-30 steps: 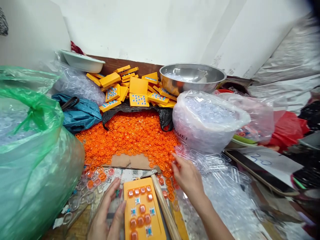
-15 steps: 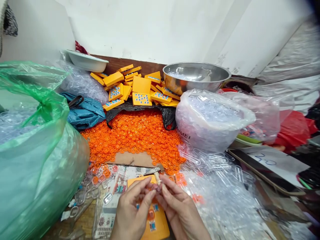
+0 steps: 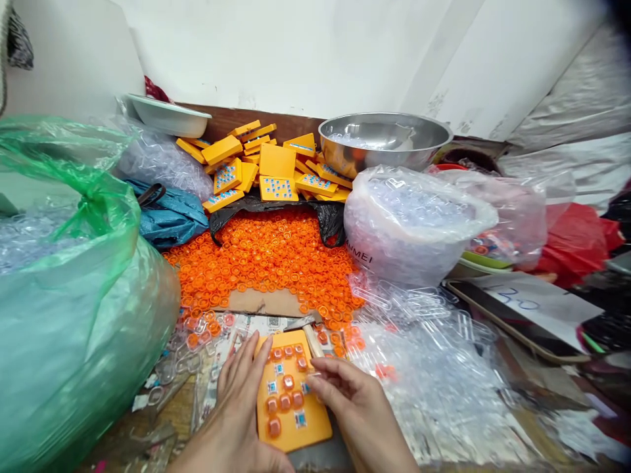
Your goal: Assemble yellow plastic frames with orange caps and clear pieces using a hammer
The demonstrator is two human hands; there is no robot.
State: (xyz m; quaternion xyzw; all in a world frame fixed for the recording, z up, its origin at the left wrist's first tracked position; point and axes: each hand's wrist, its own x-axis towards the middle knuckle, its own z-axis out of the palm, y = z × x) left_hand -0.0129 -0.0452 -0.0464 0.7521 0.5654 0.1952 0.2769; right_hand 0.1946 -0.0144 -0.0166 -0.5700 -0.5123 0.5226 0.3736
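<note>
Left hand (image 3: 236,401): spread along the left side of the yellow board, fingers touching its upper left edge, not clamped around it.
Right hand (image 3: 362,410): thumb and forefinger drawn close together at the board's right side, near a blue-and-white piece; whether they pinch anything cannot be told.
Yellow board (image 3: 315,427): on the counter (image 3: 116,433), slightly turned, between the two hands. It looks thin, light and stiff, likely smooth enough to slide when pressed; the side edges or the plain lower end seem the best hold, away from the raised parts.
Orange caps (image 3: 284,401): glossy, small, standing in rows on the board. They look hard and slippery, best taken by opposite sides with fingertips.
Blue-and-white pieces (image 3: 300,418): small and lower than the caps, probably fiddly to grip.
Wooden handle (image 3: 312,341): close against the board's upper right, likely to hinder a reach there.
Orange rings (image 3: 276,256): heaped beyond the board, past a strip of cardboard (image 3: 266,302).
Clear pieces (image 3: 438,387): loose and tangled to the right, apt to catch a sleeve or wrist.
Green bag (image 3: 73,341): bulging on the left, limiting elbow room.
White bag (image 3: 404,243): full, in front of the metal bowl (image 3: 345,154).
</note>
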